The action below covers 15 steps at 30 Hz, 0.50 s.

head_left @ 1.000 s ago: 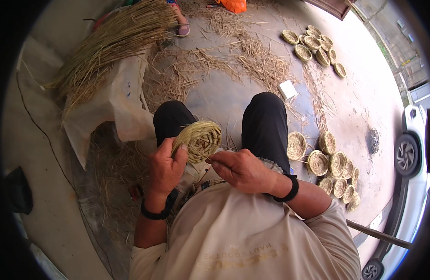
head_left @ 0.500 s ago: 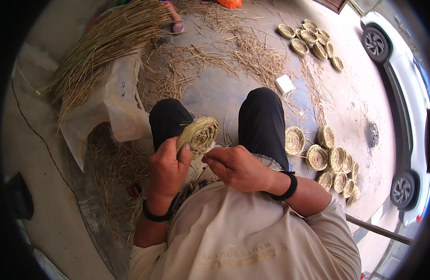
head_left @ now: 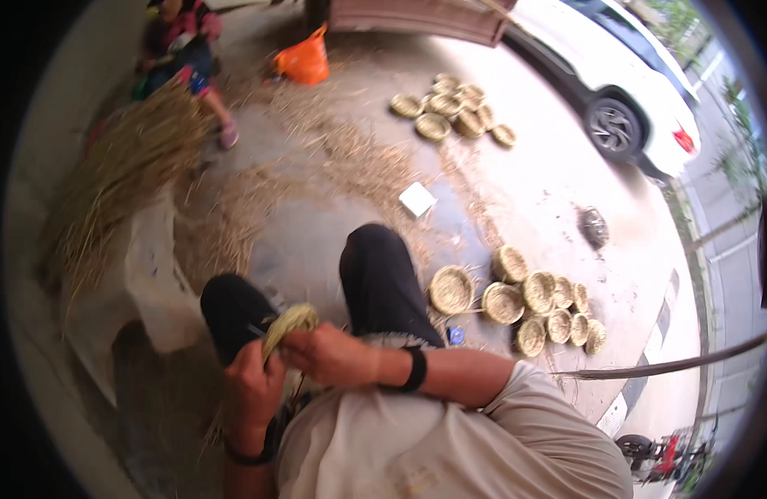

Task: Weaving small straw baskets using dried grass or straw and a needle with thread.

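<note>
A small greenish straw basket [head_left: 294, 320], partly woven, is held close over my lap between my knees. My left hand [head_left: 254, 382] closes round its near left side. My right hand [head_left: 329, 353] is pressed against its right side with curled fingers, and whether a strand lies in them is hidden. A thin pale strip, smeared by motion, sticks out at the basket's left edge. The basket is tilted so that its inside hardly shows.
A straw bundle [head_left: 138, 141] lies on a cloth-draped stand [head_left: 155, 266] at left, with a person [head_left: 188, 50] behind. Finished baskets stand in a near group [head_left: 540, 293] and a far group [head_left: 446, 104]. Nearby are a white box [head_left: 417, 200], orange bag [head_left: 304, 62] and white car [head_left: 616, 75].
The view has swung to the right and upward. The basket has tipped, hiding its inside. My right hand has moved from pulling a thin strand to lying against the basket's side.
</note>
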Tool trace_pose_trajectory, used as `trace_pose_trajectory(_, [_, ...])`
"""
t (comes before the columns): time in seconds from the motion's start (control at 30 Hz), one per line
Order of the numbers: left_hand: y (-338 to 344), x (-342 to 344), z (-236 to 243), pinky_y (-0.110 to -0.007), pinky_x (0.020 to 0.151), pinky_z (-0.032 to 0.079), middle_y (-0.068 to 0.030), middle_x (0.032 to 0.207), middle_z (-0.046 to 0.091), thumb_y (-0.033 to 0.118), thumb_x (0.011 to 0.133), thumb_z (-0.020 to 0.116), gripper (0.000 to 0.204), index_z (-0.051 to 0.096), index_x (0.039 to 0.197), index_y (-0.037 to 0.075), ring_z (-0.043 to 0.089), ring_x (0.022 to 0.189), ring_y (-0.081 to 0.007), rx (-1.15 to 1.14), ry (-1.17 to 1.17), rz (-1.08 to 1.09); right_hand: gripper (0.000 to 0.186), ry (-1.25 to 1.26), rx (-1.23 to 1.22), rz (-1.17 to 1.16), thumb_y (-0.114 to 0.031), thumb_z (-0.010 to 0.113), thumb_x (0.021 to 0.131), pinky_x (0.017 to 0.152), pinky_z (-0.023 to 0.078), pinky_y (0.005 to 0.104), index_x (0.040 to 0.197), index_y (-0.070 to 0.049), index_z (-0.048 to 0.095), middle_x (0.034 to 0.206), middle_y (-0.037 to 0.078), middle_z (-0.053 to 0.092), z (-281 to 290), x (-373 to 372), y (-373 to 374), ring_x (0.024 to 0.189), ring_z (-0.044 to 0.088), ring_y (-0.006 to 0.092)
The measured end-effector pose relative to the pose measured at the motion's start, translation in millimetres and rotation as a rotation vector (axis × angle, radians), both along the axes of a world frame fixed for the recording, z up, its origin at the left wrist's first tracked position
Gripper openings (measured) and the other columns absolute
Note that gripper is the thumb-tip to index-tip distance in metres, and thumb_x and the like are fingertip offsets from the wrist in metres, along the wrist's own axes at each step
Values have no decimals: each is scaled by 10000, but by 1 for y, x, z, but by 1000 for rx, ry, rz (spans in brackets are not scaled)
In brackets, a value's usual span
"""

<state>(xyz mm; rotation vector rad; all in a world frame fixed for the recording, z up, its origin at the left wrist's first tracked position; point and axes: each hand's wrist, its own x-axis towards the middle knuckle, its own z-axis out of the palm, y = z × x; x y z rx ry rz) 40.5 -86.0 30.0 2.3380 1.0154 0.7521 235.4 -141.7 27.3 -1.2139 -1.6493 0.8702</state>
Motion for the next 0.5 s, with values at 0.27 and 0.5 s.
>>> trace_pose_trajectory(0.27, [11, -15, 2, -522, 776, 560, -248, 999, 700, 154, 911, 675, 277, 659, 1121, -27, 697, 913, -458, 10, 27, 131, 175, -36, -140, 308, -154, 592, 1014, 659, 530, 450, 1081, 0, 643, 787, 178, 649, 6, 19, -16, 699, 674, 369])
trace_pose_trajectory(0.5, [1, -5, 15, -524, 710, 585, -206, 914, 715, 212, 864, 714, 283, 684, 1082, 34, 709, 799, -426, 147, 117, -9, 129, -168, 36, 284, -171, 637, 981, 714, 569, 439, 1043, -69, 686, 858, 136, 687, 25, 22, -6, 855, 720, 330])
